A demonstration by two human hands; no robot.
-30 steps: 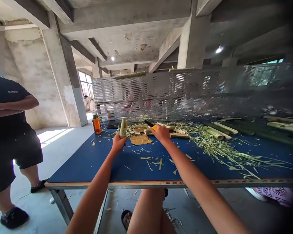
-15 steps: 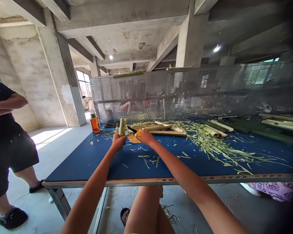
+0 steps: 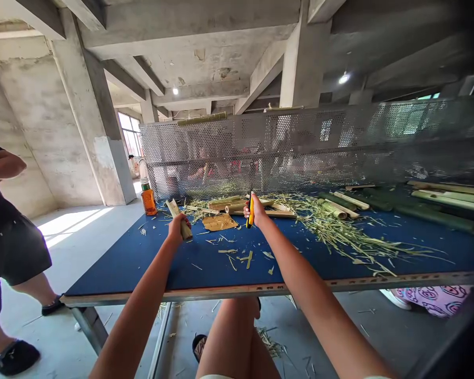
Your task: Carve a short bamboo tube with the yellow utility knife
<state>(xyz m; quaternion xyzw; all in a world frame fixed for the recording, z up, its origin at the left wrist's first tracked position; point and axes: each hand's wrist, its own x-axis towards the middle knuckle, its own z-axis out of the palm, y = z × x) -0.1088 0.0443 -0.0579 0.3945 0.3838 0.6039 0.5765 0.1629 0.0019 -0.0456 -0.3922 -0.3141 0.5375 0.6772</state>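
My left hand (image 3: 177,229): fingers cover the lower end of the split bamboo piece (image 3: 174,211). My right hand (image 3: 256,210): grip hides part of the yellow utility knife (image 3: 251,211); blade too thin to make out. Far left: standing co-worker (image 3: 11,252) cut off by the picture's edge, head out of frame. Centre: figures behind the perforated metal screen (image 3: 260,147) blurred to patches of colour. Distance: person by the window (image 3: 136,166) too small to tell what their hands hold. Orange bottle (image 3: 149,202): label too small to read. Right: green bamboo stalks (image 3: 446,202) darkened, running off the edge. Lower right: patterned pink cloth (image 3: 434,300) partly hidden by the table.
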